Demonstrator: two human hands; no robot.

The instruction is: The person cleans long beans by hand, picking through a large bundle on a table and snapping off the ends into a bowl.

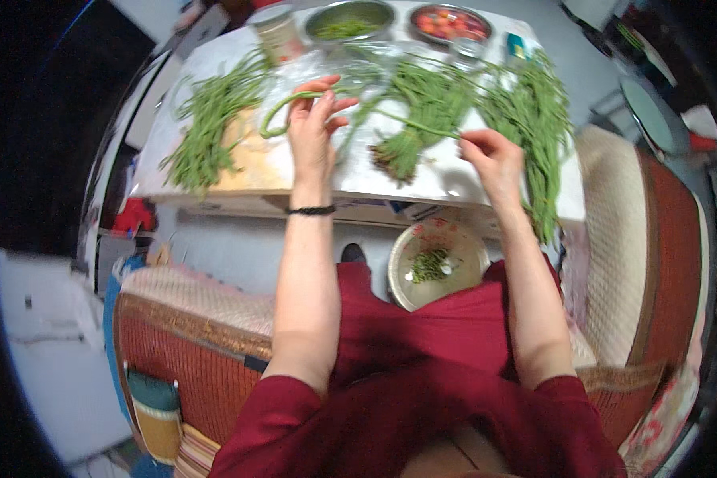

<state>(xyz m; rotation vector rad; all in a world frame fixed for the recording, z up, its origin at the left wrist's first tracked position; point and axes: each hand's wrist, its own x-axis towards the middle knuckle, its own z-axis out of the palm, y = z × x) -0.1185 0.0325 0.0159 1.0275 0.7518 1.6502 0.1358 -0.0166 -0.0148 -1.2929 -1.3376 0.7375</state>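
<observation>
My left hand (pixel 316 116) is raised over the table, with a green yardlong bean (pixel 273 115) looped between its thumb and fingers. Between thumb and fingertips, my right hand (pixel 495 158) pinches the end of a bean length (pixel 418 123) that stretches toward the left hand. Whether both lengths belong to one bean, I cannot tell. Behind the hands lies a thick bundle of yardlong beans (pixel 421 101), its brownish stem ends facing me. Another pile of beans (pixel 206 128) rests at the left. A third bunch (pixel 535 128) drapes over the table's right front edge.
At the table's far side stand a metal bowl of green pieces (pixel 348 27), a bowl of reddish round items (pixel 451 24) and a jar (pixel 276 36). Below the front edge, a basin (pixel 403 281) holds green scraps. Padded seats (pixel 609 239) flank me.
</observation>
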